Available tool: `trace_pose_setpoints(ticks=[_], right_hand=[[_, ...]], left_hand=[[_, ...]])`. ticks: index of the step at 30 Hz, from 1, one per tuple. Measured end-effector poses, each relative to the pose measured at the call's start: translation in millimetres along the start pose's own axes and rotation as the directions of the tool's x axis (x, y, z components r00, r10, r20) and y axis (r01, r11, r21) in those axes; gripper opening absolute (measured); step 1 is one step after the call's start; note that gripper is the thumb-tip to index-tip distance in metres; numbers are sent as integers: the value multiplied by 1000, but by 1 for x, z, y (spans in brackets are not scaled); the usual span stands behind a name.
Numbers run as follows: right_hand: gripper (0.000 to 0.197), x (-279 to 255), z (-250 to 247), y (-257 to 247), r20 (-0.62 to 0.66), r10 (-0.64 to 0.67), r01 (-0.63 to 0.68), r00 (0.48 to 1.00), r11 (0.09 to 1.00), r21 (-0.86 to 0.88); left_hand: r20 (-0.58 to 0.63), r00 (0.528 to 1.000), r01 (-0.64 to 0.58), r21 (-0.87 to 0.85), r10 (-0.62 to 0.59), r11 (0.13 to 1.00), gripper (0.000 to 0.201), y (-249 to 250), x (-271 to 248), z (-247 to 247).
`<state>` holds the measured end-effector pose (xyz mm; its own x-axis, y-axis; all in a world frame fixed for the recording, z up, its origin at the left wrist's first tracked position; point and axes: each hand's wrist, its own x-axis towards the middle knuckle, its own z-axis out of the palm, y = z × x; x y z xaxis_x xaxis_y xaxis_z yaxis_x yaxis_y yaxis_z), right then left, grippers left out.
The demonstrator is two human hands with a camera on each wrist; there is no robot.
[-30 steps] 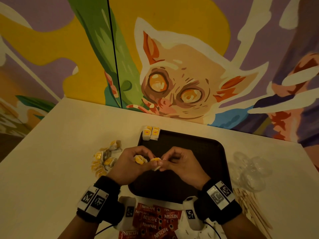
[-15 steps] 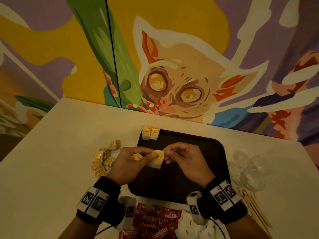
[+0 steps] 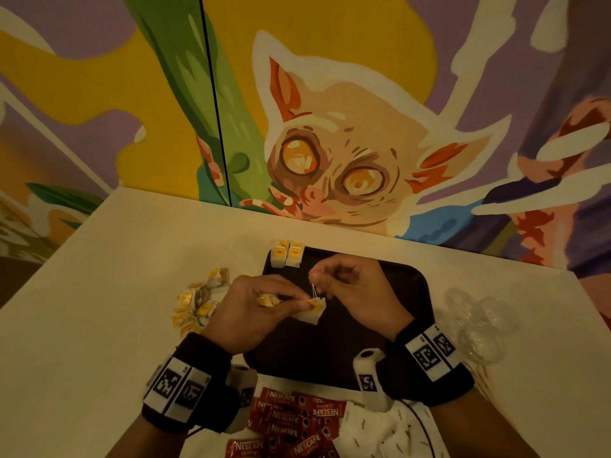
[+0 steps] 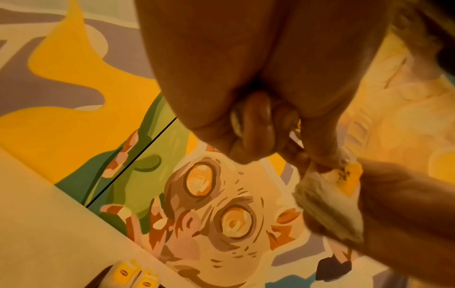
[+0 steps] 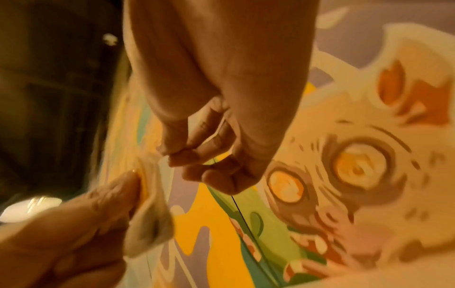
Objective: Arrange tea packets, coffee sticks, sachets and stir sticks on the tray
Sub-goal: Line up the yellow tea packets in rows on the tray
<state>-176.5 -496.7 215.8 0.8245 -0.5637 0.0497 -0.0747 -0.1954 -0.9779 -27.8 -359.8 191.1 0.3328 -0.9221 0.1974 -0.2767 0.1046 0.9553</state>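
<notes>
1. The head view alone is showing the layout: a dark tray (image 3: 390,328) sitting at the frame's centre, two tea packets (image 3: 287,253) standing at its upper left corner, a loose tea packet pile (image 3: 198,304) lying left of it, red coffee sticks (image 3: 291,421) along the bottom edge, and stir sticks (image 3: 486,378) at lower right.
2. The left wrist view is showing the tea bag (image 4: 329,196) and its yellow tag close up, blurred.
3. The left hand (image 3: 251,312) is pinching the tea bag (image 3: 312,309) over the tray's left part, with another packet tucked in its curled fingers.
4. The right hand (image 3: 360,292) is pinching the bag's string (image 3: 312,290) between thumb and fingertips, just above the bag.
</notes>
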Motion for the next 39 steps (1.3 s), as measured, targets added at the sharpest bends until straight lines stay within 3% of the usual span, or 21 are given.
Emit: trace_pose_setpoints(ticks=[4,7,14,18,21,24,27,29,32,35,39], right_hand=[[12,1,11,7,36,162,-166,986,960,225],[15,0,20,12,77,218,-231,973,931,282],[20,-1,25,16,114,265,-288,958,898,333],[26,-2,27,21,171,305,-350,937,830,435],[25,-1,33,27,158,301,-339,941,856,390],[18,4,41,35,50,273,-277,961,929,244],[15,14,46,44,-20,286,-277,958,943,184],[16,24,49,51,-55,316,-305,947,941,146],[16,45,53,69,-124,360,-348,925,931,110],[7,71,57,96,-199,402,-392,894,916,87],[11,106,58,130,-242,494,-499,835,865,42]], left_hand=[[-115,990,-80,-23,77,997,12,0,1,0],[-177,979,-99,-3,97,995,13,0,2,0],[-307,951,-35,22,40,999,14,-1,3,2],[-390,921,10,65,17,998,14,-14,4,0],[-399,917,33,73,-1,997,16,-23,3,-2],[-391,920,71,78,-35,994,16,-28,2,-2],[-414,904,146,59,-109,988,11,-35,2,-2],[-449,863,246,-25,-231,969,8,-38,5,-2],[-427,762,383,-311,-487,870,12,-44,7,-3],[-321,687,416,-562,-652,715,27,-50,8,-7],[-205,614,429,-724,-762,541,28,-57,11,-13]])
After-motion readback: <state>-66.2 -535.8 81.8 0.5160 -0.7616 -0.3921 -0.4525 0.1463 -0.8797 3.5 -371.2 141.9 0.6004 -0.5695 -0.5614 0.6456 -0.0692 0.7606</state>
